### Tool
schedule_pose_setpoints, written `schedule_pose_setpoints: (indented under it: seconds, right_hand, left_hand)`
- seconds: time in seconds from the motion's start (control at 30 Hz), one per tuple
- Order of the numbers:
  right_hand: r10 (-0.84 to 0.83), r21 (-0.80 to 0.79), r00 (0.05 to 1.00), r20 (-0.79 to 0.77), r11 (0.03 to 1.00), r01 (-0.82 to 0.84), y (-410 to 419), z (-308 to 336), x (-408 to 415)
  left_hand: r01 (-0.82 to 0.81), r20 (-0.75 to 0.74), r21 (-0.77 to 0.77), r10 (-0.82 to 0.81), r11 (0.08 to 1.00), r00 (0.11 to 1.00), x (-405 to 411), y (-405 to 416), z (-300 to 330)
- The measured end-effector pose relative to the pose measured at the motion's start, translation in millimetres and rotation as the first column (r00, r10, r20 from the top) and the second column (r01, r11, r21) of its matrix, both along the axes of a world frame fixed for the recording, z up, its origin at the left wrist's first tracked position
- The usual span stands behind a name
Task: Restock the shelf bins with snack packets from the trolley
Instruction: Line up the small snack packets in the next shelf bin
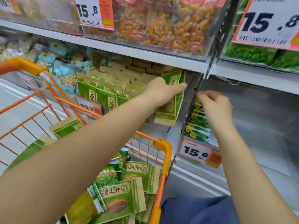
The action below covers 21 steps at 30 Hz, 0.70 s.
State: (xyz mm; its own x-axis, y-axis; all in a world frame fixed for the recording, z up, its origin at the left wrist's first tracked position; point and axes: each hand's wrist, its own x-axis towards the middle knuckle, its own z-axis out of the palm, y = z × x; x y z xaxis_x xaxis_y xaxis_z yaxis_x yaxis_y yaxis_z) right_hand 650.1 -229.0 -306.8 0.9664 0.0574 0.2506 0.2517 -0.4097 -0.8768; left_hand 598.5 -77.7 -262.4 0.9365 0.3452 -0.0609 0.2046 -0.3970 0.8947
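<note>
The left hand holds tall green-and-kraft paper snack packets at the clear shelf bin; they should slide in upright. The right hand, fingers curled, seems to pinch small green packets.

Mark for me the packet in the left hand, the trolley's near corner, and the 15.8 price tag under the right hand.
packet (168,109), head view, lower front face.
trolley (166,147), head view, orange corner cap.
price tag (195,151), head view, printed digits.
</note>
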Motion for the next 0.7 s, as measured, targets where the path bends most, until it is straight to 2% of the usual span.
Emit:
schedule_pose_setpoints:
  seconds: [0.13, 0.23, 0.37, 0.47, 0.53, 0.6, 0.7]
  right_hand:
    - [0.001, 0.038, 0.999, -0.054, 0.999, 0.001, 0.2, -18.7, 8.3]
    - [0.031, 0.082, 0.995, -0.091, 0.996, -0.023, 1.3, -20.7, 14.6]
    - [0.072, 0.056, 0.989, -0.127, 0.996, -0.065, 3.6, -18.1, 20.6]
    - [0.07, 0.038, 0.987, -0.146, 0.997, -0.065, 2.5, -17.0, 26.1]
    - [0.064, 0.015, 0.987, -0.15, 0.998, -0.063, 3.1, -16.9, 28.5]
    - [0.064, -0.022, 0.986, -0.151, 0.997, -0.068, 4.6, -17.1, 30.0]
    - [0.074, -0.062, 0.984, -0.162, 0.994, -0.085, 6.7, -14.7, 30.6]
  left_hand:
    - [-0.079, 0.017, -0.249, 0.086, 0.965, 0.996, 42.5, -8.1, -23.6]
    - [-0.088, 0.014, -0.273, 0.096, 0.958, 0.995, 71.6, -10.4, -42.7]
    - [-0.082, -0.059, -0.243, 0.07, 0.967, 0.996, 107.7, -10.3, -52.5]
    - [-0.116, -0.017, -0.135, 0.115, 0.984, 0.993, 126.0, -9.4, -60.3]
    - [-0.122, 0.007, 0.06, 0.121, 0.991, 0.993, 133.3, -12.4, -64.1]
    - [-0.138, 0.051, 0.263, 0.129, 0.955, 0.99, 133.9, -17.0, -63.1]
    - [-0.233, 0.202, 0.465, 0.154, 0.854, 0.967, 136.7, -20.1, -65.3]
